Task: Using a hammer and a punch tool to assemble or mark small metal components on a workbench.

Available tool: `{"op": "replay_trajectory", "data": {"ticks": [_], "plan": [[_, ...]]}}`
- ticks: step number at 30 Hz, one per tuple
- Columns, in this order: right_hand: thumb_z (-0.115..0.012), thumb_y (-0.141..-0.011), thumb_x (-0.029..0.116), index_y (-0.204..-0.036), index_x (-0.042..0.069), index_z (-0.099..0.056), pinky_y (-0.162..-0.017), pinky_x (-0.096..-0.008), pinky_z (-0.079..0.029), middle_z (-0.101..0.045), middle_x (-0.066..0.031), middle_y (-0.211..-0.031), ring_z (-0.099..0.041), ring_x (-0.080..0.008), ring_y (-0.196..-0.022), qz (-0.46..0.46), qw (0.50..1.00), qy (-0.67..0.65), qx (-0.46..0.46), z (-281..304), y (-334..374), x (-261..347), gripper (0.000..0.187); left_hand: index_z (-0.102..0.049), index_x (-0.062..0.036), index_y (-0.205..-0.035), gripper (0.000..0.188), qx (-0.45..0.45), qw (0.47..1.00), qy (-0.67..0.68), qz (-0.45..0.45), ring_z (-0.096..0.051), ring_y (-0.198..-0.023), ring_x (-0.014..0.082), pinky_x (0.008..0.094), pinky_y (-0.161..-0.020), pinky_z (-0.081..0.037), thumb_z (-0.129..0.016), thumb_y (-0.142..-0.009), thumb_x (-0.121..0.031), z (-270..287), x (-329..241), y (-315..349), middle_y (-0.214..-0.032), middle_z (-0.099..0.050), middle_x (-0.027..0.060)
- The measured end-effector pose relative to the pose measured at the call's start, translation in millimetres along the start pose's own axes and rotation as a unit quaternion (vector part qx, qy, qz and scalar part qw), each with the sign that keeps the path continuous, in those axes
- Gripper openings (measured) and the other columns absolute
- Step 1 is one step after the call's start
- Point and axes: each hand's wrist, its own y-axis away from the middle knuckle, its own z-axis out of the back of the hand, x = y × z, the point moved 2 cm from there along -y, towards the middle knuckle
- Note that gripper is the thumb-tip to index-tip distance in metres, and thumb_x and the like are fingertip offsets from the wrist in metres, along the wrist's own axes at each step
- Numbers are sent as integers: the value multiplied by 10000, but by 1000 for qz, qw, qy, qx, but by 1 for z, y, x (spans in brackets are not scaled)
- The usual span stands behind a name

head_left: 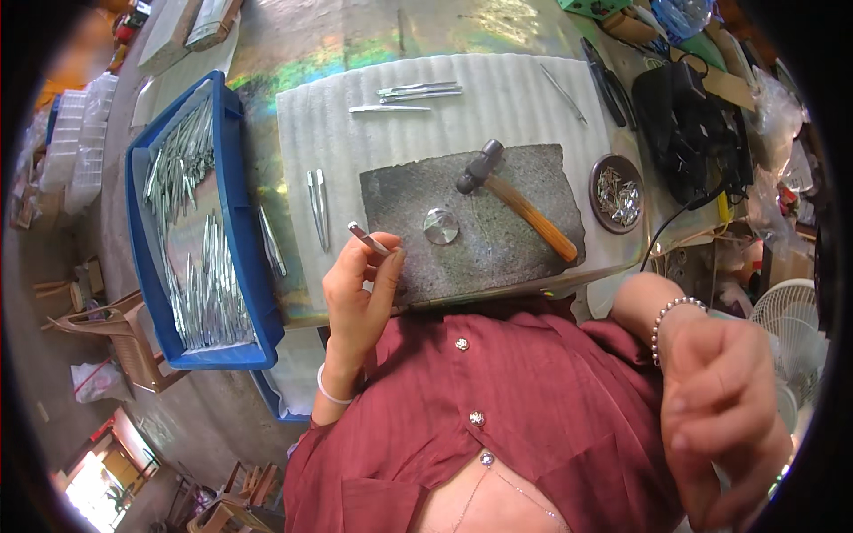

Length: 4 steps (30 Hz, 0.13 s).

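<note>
My left hand [362, 289] is closed in a pinch around a slim metal piece [367, 238], tweezers-like, over the near left corner of a dark stone slab [400, 200]. A round shiny metal disc [441, 226] lies on the slab, just right of that hand. Farther right, a hammer [524, 209] with a wooden handle rests across the slab, its head pointing away from me. My right hand [724, 404] is raised at the right, off the table and close to the camera. Its fingers are curled in, and whatever they may hold is hidden.
At left stands a blue tray [240, 213] of slim silvery pieces. More such pieces [418, 91] lie on the white foam sheet [329, 115]. A dark bowl [604, 213] of small metal parts, pliers [609, 84] and a black bag-like bundle [689, 129] are at right.
</note>
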Motion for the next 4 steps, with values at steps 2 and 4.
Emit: {"op": "replay_trajectory", "data": {"ticks": [2, 4], "plan": [[-583, -880, 241, -1149, 136, -558, -558, -298, -463, -559, -3, -1040, -571, -155, -797, -7, 993, -114, 37, 1, -10, 12, 289, -596, 13, -944, 131, 9, 1000, -18, -5, -592, -680, 105, 232, -605, -482, -634, -820, 29, 0, -2, 2, -857, -621, 71], [-586, -888, 289, -1178, 168, -550, -569, -303, -468, -545, 21, -1071, -574, -165, -829, -10, 984, -171, 53, -2, -14, 17, 316, -596, 16, -938, 124, 19, 999, -35, -12, -596, -683, 109, 236, -613, -486, -631, -820, 32, -1, -4, 1, -854, -619, 74]]}}
